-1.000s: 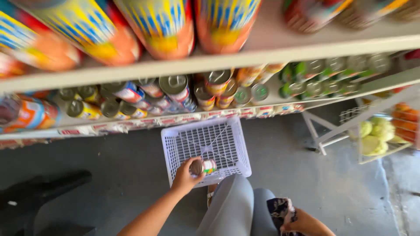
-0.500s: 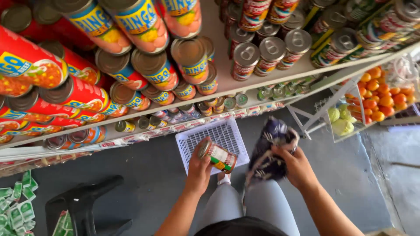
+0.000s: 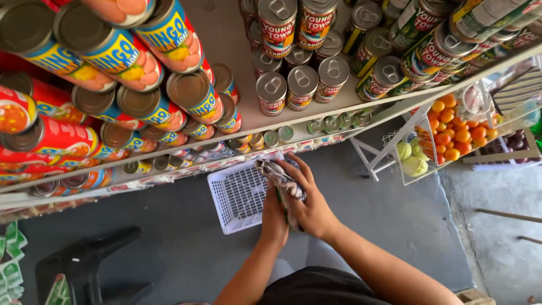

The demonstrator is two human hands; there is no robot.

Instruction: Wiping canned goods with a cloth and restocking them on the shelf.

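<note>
Both hands (image 3: 299, 206) wrap cloth (image 3: 279, 176) round can, over white basket (image 3: 234, 197).

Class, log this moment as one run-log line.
left hand: holds can, mostly hidden | right hand: presses cloth on it | below: white basket

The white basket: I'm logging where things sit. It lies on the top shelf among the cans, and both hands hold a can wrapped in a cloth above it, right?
Not quite. The head view shows the white basket on the grey floor below the shelves, not on the top shelf. The rest holds: the left hand and right hand hold a can, mostly hidden by the cloth, above it.
</note>
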